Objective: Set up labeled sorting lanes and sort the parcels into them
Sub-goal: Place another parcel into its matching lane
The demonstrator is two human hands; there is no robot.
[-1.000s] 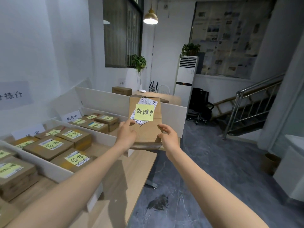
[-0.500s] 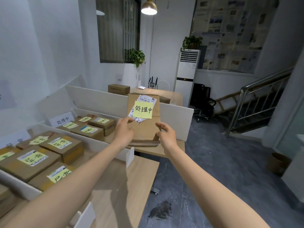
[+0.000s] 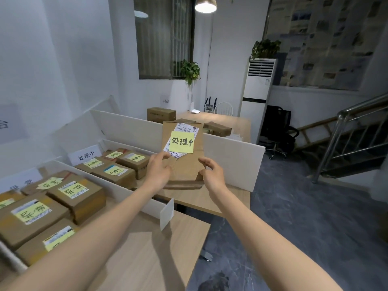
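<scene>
An office sorting room: labelled parcel lanes (image 3: 130,131), desk (image 3: 226,120), swivel chair (image 3: 277,131).

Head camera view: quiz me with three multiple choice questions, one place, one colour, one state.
1. Where does the white sign reading 处理中 stand? A on the floor; B behind the labelled boxes, left of the held parcel; C on the stairs.
2. What colour is the note on the held parcel? A pink; B blue; C yellow.
3. How is the held parcel? A gripped in the air by the left hand and right hand; B lying in a lane; C on the floor.
Answers: B, the sign stands behind those boxes; C, the note is yellow; A, both hands grip its lower edges.
</scene>
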